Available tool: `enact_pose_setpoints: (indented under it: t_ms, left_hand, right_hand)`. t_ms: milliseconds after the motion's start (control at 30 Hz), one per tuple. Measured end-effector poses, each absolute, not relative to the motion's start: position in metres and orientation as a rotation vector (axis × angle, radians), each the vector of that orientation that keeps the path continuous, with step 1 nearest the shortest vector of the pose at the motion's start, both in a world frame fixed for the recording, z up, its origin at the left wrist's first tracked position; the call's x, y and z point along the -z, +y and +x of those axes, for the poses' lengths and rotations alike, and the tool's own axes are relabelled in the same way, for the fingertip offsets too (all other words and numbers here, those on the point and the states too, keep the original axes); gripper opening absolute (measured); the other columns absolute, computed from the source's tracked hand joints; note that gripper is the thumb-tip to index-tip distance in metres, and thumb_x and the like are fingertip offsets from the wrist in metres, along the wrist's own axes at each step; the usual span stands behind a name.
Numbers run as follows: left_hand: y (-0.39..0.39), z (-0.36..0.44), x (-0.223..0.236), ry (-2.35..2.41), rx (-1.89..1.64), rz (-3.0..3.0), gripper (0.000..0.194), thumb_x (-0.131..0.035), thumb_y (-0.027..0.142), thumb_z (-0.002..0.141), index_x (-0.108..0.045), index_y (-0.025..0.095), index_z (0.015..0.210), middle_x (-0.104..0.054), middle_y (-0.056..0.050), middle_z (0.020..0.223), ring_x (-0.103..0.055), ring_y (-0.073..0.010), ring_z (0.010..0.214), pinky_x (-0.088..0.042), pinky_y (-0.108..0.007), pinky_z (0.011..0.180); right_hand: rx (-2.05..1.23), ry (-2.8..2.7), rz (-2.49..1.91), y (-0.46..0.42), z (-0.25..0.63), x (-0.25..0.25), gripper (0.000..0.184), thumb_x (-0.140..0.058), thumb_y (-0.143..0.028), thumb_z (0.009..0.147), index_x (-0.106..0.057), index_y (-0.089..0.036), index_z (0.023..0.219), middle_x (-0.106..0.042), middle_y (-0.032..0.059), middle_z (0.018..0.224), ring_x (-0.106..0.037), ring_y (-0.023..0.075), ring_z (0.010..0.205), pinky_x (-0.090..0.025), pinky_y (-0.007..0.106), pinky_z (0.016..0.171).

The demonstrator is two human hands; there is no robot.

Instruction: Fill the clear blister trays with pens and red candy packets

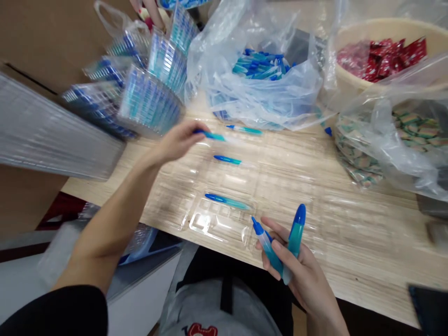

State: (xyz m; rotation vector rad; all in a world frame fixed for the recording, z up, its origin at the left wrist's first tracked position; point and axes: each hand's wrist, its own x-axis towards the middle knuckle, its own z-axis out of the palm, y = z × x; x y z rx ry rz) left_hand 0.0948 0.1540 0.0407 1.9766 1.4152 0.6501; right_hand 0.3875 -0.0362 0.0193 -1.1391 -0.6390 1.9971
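Observation:
My left hand (pixel 182 140) pinches a blue-and-teal pen (pixel 213 136) above clear plastic blister trays (pixel 217 226) laid on the wooden table. My right hand (pixel 301 273), near the table's front edge, is closed around at least two more pens: one shows a narrow blue tip (pixel 268 247), the other a rounded blue end (pixel 297 228). Three single pens lie across the trays: one at the back (pixel 245 129), one in the middle (pixel 227 159) and one towards the front (pixel 227 201). The pen in my left hand is partly blurred.
Behind the trays stands an open plastic bag (pixel 259 107) full of similar pens. Filled clear packs (pixel 150 100) are stacked back left, beside nested clear trays (pixel 52 126). At right are a tub (pixel 371 30) with red packets and a bag of patterned pieces (pixel 360 149). Another person's hand (pixel 152 11) shows at top.

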Motion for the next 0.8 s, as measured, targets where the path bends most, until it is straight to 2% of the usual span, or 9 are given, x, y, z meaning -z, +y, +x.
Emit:
enact_pose_setpoints:
  t_ms: [67,167,267,333,500,800]
  left_hand:
    - [0.189,0.064,-0.026,1.697,-0.730,1.963,0.029,-0.046,0.042,0.089,-0.061,0.021,0.102,-0.064,0.002,0.095,-0.052,-0.0157,0.094,-0.039,-0.031,0.085]
    - [0.227,0.036,-0.007,1.852,-0.543,2.078,0.037,-0.044,0.047,0.088,-0.057,0.017,0.107,-0.059,0.003,0.100,-0.041,-0.0162,0.100,-0.030,-0.035,0.096]
    - [0.241,0.033,0.003,1.853,-0.412,2.194,0.049,-0.034,0.056,0.089,-0.055,0.017,0.111,-0.057,0.001,0.104,-0.029,-0.0216,0.113,-0.015,-0.042,0.104]
    - [0.240,0.038,0.004,1.844,-0.374,2.197,0.056,-0.026,0.060,0.089,-0.054,0.018,0.114,-0.056,-0.001,0.107,-0.025,-0.0249,0.118,-0.010,-0.044,0.103]
    - [0.236,0.041,0.005,1.975,-0.300,2.210,0.061,-0.015,0.059,0.090,-0.056,0.019,0.111,-0.054,-0.006,0.110,-0.027,-0.0285,0.117,-0.010,-0.047,0.099]
    - [0.250,0.029,0.027,1.841,-0.377,2.274,0.061,-0.024,0.065,0.083,-0.061,0.021,0.103,-0.061,-0.001,0.102,-0.033,-0.0232,0.110,-0.015,-0.045,0.101]
  right_hand:
    - [-1.980,-0.647,-1.157,-0.039,0.390,-0.016,0.042,-0.067,-0.042,0.085,-0.060,-0.024,0.122,-0.066,0.0043,0.079,-0.049,0.0067,0.051,-0.036,0.021,0.048]
    - [-1.964,-0.639,-1.189,-0.041,0.390,-0.013,0.040,-0.068,-0.041,0.084,-0.061,-0.025,0.120,-0.065,0.0044,0.085,-0.052,0.0078,0.054,-0.037,0.021,0.048]
    - [-1.966,-0.652,-1.214,-0.041,0.387,-0.013,0.039,-0.069,-0.041,0.082,-0.063,-0.024,0.117,-0.063,0.0042,0.085,-0.053,0.0083,0.055,-0.038,0.021,0.047]
    - [-1.970,-0.682,-1.211,-0.040,0.386,-0.015,0.038,-0.068,-0.042,0.083,-0.063,-0.023,0.115,-0.063,0.0042,0.083,-0.051,0.0080,0.053,-0.037,0.022,0.047]
    - [-1.989,-0.721,-1.205,-0.037,0.384,-0.018,0.036,-0.068,-0.042,0.083,-0.064,-0.021,0.112,-0.065,0.0046,0.084,-0.050,0.0072,0.053,-0.036,0.022,0.049]
    - [-1.979,-0.729,-1.184,-0.037,0.382,-0.015,0.035,-0.068,-0.042,0.083,-0.063,-0.021,0.110,-0.065,0.0038,0.085,-0.049,0.0065,0.053,-0.035,0.021,0.049]
